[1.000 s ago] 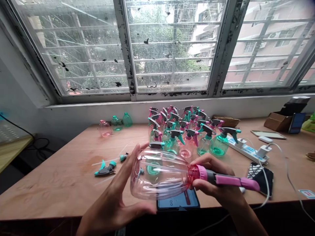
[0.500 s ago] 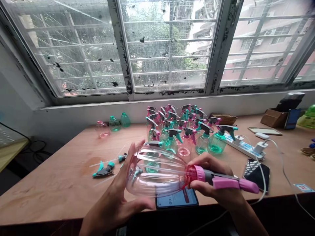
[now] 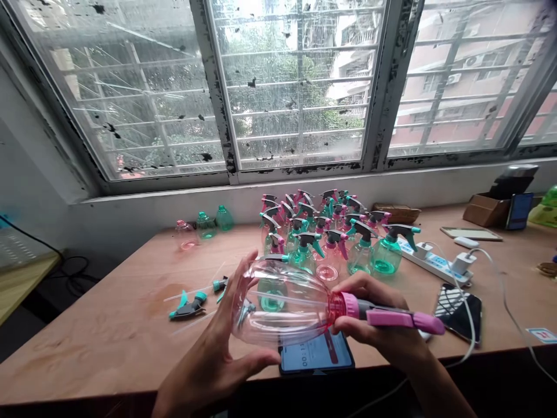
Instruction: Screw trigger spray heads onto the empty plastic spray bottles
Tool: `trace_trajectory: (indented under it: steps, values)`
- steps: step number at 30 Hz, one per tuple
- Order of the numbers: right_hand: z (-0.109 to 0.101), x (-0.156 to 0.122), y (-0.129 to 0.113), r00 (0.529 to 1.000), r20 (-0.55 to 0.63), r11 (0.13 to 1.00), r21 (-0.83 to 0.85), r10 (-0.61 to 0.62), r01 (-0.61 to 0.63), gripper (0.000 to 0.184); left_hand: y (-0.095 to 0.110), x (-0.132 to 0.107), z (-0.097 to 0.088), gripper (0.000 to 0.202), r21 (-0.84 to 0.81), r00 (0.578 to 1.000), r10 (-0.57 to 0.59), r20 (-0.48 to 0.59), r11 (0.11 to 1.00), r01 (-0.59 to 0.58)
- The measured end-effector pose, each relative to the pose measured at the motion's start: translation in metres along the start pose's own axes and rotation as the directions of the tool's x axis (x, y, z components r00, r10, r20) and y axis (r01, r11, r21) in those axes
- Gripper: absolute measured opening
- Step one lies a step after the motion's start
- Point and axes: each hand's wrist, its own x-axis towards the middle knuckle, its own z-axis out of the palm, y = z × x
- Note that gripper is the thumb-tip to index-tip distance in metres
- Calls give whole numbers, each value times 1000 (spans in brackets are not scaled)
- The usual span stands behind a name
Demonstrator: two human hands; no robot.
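Note:
A clear pink spray bottle (image 3: 282,302) lies sideways in the air above the table's front edge, its base to the left. My left hand (image 3: 221,342) is curved around the base, thumb below and fingers behind. At the neck, my right hand (image 3: 383,319) grips the pink collar (image 3: 349,306) between thumb and fingers. The grey and pink trigger head (image 3: 404,320) sits on the neck and points right. Below the bottle, a phone (image 3: 317,355) with a lit screen lies on the table, partly covered.
Several assembled spray bottles (image 3: 328,252) stand behind my hands. Three bottles without heads, one a green bottle (image 3: 224,218), stand at back left. A loose teal-and-grey spray head (image 3: 189,305) lies at left. On the right are a power strip (image 3: 435,264), cables and a dark phone (image 3: 459,313).
The bottle has turned slightly about its long axis, and its trigger end has shifted a little left. Both hands keep hold of it. The camera view has shifted slightly.

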Motion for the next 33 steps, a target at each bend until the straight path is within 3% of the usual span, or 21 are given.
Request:
trace_trajectory:
  steps: [4,9,12,15,21,26,28,33]
  values:
    - [1,0,1,1000,-15,1000,-26,-17,17,30,-1,1,2,90,-27,998,-51,-29,998,50]
    - [0,0,2,1000,15,998,58,-4,3,28,-2,-1,5,86,-16,996,-39,-74,999,38]
    - [-1,0,1,997,51,998,-28,-54,56,30,-4,-1,4,99,17,996,-65,-66,998,66]
    - [-3,0,1,992,84,984,-143,-91,102,31,-5,0,3,97,53,996,-73,-58,996,76]
    - [0,-1,5,993,29,990,-80,-116,118,29,-3,0,4,83,-91,990,8,-139,996,-21]
    - [1,-3,6,993,10,985,-121,-119,119,32,0,-3,3,109,-78,995,-40,-96,996,33]
    - [2,-3,5,994,-6,990,-90,-110,109,31,-1,-2,3,107,-83,993,-58,-102,995,49]
    - [8,-3,1,999,-33,991,134,1,3,28,-4,-2,7,88,-144,989,18,-144,989,-39]
